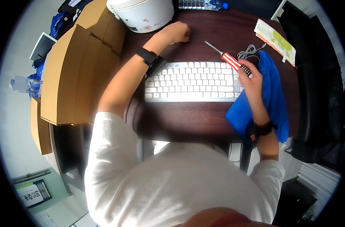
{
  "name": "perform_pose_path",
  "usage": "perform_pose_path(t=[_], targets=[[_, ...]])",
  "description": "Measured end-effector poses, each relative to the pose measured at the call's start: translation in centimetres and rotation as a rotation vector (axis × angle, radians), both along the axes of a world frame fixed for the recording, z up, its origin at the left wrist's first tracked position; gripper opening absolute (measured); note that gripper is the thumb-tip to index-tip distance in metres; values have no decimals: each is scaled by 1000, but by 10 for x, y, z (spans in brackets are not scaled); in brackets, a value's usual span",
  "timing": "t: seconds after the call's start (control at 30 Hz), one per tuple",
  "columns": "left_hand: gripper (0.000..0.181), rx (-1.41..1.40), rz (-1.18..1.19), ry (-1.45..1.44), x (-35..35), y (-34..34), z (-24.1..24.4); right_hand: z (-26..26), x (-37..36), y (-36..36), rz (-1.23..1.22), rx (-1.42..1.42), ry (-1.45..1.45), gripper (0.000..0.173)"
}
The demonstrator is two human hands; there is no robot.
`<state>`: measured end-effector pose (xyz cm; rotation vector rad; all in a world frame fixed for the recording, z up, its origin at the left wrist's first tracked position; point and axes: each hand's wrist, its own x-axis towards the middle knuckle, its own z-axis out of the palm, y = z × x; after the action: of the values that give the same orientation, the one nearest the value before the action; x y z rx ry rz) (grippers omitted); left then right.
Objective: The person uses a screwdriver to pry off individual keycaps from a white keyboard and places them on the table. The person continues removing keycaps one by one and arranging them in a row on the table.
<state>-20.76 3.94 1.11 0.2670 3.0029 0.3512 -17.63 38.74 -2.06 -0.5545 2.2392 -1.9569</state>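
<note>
My right hand (pixel 251 75) grips a screwdriver (pixel 230 60) by its handle, which is red and white striped with a dark dotted end. The metal shaft points up and left over the table. Below that hand lies a blue cloth (pixel 270 93), covering the right end of a white keyboard (pixel 189 82). My left hand (pixel 178 32) is beyond the keyboard, low over the dark table, its fingers curled down. What those fingers may hold is hidden. A dark flat object (pixel 157 67) shows under my left wrist, by the keyboard's upper left corner.
A white rice cooker (pixel 145 14) and a plastic water bottle (pixel 201 4) stand at the back. Cardboard boxes (pixel 73 76) line the left side. A coiled grey cable (pixel 247 52) and a patterned fabric pouch (pixel 276 41) lie at right on the dark table (pixel 183 113).
</note>
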Motion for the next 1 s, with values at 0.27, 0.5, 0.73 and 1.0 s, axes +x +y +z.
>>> perform_pose_path(t=[0.27,0.5,0.73,1.0], targets=[[21,75,42,-66,1,-12,-6,1,0,-1,15,46,93,27],[23,49,-13,9,10,-5,12,5,0,1,5,60,87,26],[24,220,33,113,67,10,45,19,5,0,93,123,419,30],[28,406,63,-72,115,28,23,41,32,-6,288,237,585,31]])
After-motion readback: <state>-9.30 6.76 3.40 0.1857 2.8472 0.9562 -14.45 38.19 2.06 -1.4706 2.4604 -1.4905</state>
